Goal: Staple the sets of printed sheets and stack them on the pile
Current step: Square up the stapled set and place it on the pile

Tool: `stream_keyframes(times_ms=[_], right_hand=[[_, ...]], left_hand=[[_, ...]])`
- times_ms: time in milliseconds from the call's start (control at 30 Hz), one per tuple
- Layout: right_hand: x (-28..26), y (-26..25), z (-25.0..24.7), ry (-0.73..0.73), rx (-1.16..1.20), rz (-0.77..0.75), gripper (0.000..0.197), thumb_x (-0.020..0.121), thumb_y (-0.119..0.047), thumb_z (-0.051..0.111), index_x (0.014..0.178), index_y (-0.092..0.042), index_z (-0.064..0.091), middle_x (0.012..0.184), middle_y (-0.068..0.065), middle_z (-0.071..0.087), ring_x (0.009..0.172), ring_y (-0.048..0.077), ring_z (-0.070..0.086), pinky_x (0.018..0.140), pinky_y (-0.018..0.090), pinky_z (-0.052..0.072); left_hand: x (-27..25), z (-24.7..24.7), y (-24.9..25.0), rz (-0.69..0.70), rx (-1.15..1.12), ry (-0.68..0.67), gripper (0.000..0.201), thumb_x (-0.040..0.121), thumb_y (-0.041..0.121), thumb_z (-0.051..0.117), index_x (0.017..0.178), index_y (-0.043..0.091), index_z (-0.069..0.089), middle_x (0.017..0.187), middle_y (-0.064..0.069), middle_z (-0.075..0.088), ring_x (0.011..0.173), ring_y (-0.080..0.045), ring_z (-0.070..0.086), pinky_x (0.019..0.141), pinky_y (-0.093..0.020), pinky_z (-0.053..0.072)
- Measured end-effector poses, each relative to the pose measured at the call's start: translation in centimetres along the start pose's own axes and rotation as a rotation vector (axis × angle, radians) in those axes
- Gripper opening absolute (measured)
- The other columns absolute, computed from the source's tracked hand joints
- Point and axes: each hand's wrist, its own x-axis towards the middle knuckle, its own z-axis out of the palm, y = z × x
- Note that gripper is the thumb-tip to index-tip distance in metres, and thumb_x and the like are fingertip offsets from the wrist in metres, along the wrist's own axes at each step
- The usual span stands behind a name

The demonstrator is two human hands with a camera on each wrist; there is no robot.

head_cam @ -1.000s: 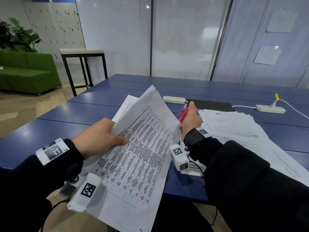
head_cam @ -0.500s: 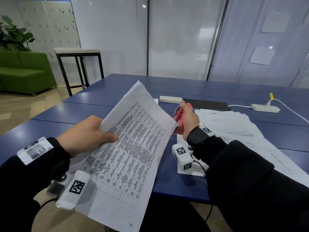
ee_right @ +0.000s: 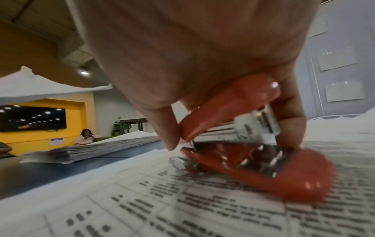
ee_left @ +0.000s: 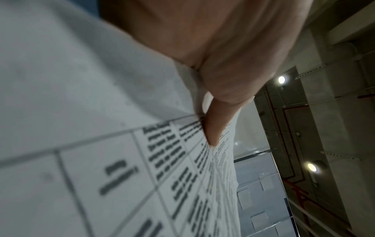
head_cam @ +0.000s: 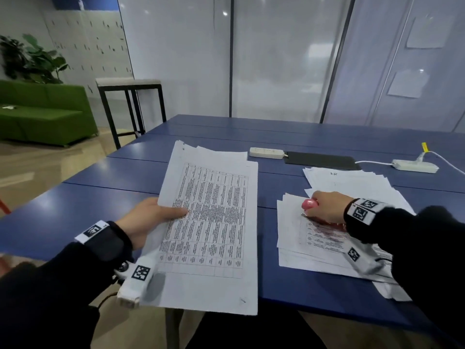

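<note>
My left hand (head_cam: 153, 217) pinches a set of printed sheets (head_cam: 214, 222) by its left edge, thumb (ee_left: 215, 125) on top of the table print; the set hangs flat over the table's near edge. Under its far end lies a pile of sheets (head_cam: 221, 153), seen as a thick stack (ee_right: 91, 147) in the right wrist view. My right hand (head_cam: 324, 207) grips a red stapler (head_cam: 310, 204) and holds it down on the loose printed sheets (head_cam: 314, 245) at the right. The stapler (ee_right: 253, 152) rests on the top page, fingers curled over its upper arm.
The blue table (head_cam: 125, 172) carries a white power strip (head_cam: 266, 152), a black pad (head_cam: 322, 160) and a second white strip with cable (head_cam: 415, 165) at the back. More spread sheets (head_cam: 352, 182) lie behind my right hand. A green sofa (head_cam: 42, 112) and stool (head_cam: 128, 84) stand left.
My left hand has lowered the set from tilted upright to nearly flat. My right hand has moved right and down, bringing the stapler onto the loose sheets.
</note>
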Motion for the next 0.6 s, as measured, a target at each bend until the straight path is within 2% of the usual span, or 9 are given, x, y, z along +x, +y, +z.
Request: stream_keyframes(times_ms=[100,167,200,267,333,400,467,567,600], right_hand=[[-1.1,-1.6,0.5,0.216,0.039,-0.091,0.068,0.094,-0.064,0.055,0.148,-0.023,0.046,0.147,0.006,0.053,0.133,0.03,0.05,0.108,0.043,0.042],[-2.9,-4.0,0.4,0.291,0.299,-0.23,0.07,0.096,-0.067,0.052,0.15,-0.022,0.046,0.143,0.004,0.058,0.126,0.025,0.057,0.106,0.041,0.044],[-3.8,-5.4,0.6,0.2,0.543,-0.248,0.069,0.096,-0.068,0.052,0.146,-0.022,0.05,0.131,0.005,0.066,0.114,0.025,0.065,0.099,0.041,0.049],[-5.4,-8.3,0.9,-0.265,1.063,-0.172,0.057,0.095,-0.064,0.058,0.127,-0.017,0.063,0.102,0.01,0.072,0.082,0.027,0.068,0.076,0.041,0.057],[-5.7,-10.3,2.1,-0.56,1.277,-0.17,0.044,0.096,-0.047,0.067,0.116,-0.008,0.069,0.101,0.015,0.067,0.072,0.027,0.061,0.06,0.035,0.054],[-5.0,-12.0,2.9,-0.428,1.305,-0.224,0.031,0.097,-0.023,0.071,0.114,0.003,0.07,0.105,0.015,0.072,0.076,0.029,0.07,0.061,0.036,0.059],[-4.0,-13.5,3.4,-0.213,1.371,-0.247,0.02,0.098,-0.01,0.067,0.11,0.005,0.073,0.105,0.016,0.078,0.092,0.034,0.076,0.084,0.045,0.062],[-2.1,-15.4,2.8,-0.036,1.522,-0.239,0.017,0.101,-0.009,0.062,0.109,-0.002,0.075,0.105,0.011,0.079,0.097,0.029,0.076,0.09,0.044,0.06],[-1.0,-16.0,2.5,0.022,1.517,-0.228,0.016,0.101,-0.011,0.062,0.108,-0.004,0.075,0.104,0.008,0.079,0.098,0.027,0.076,0.091,0.043,0.06]], left_hand=[[0.9,1.0,-0.8,0.032,-0.019,0.083,0.043,0.085,0.007,0.077,0.125,-0.005,0.068,0.121,-0.024,0.073,0.114,-0.042,0.07,0.107,-0.055,0.049],[1.5,1.5,-1.2,0.059,-0.029,0.157,0.038,0.086,0.003,0.072,0.122,-0.006,0.068,0.118,-0.023,0.074,0.112,-0.042,0.07,0.105,-0.054,0.051],[1.8,1.6,-1.4,0.076,-0.04,0.177,0.042,0.082,0.005,0.075,0.122,-0.006,0.069,0.118,-0.022,0.074,0.113,-0.041,0.07,0.105,-0.053,0.051],[2.3,1.7,-1.6,0.106,-0.049,0.218,0.044,0.08,0.006,0.077,0.122,-0.004,0.069,0.117,-0.018,0.076,0.114,-0.037,0.071,0.108,-0.051,0.05],[2.9,1.4,-1.9,0.128,-0.063,0.269,0.036,0.087,0.001,0.074,0.123,-0.003,0.069,0.118,-0.016,0.076,0.114,-0.033,0.072,0.109,-0.05,0.049],[3.1,0.9,-2.0,0.134,-0.074,0.298,0.032,0.092,0.0,0.07,0.124,-0.002,0.069,0.119,-0.015,0.076,0.113,-0.032,0.072,0.107,-0.049,0.051],[3.0,0.5,-1.9,0.128,-0.092,0.301,0.029,0.094,0.004,0.068,0.123,0.001,0.069,0.118,-0.015,0.076,0.111,-0.034,0.073,0.097,-0.046,0.057],[3.0,-0.4,-1.8,0.114,-0.109,0.284,0.024,0.098,0.006,0.063,0.122,0.008,0.066,0.113,-0.014,0.078,0.095,-0.031,0.077,0.072,-0.04,0.065],[3.4,-0.8,-1.9,0.122,-0.085,0.303,0.026,0.098,0.003,0.063,0.123,0.011,0.064,0.113,-0.012,0.078,0.092,-0.03,0.077,0.071,-0.04,0.064]])
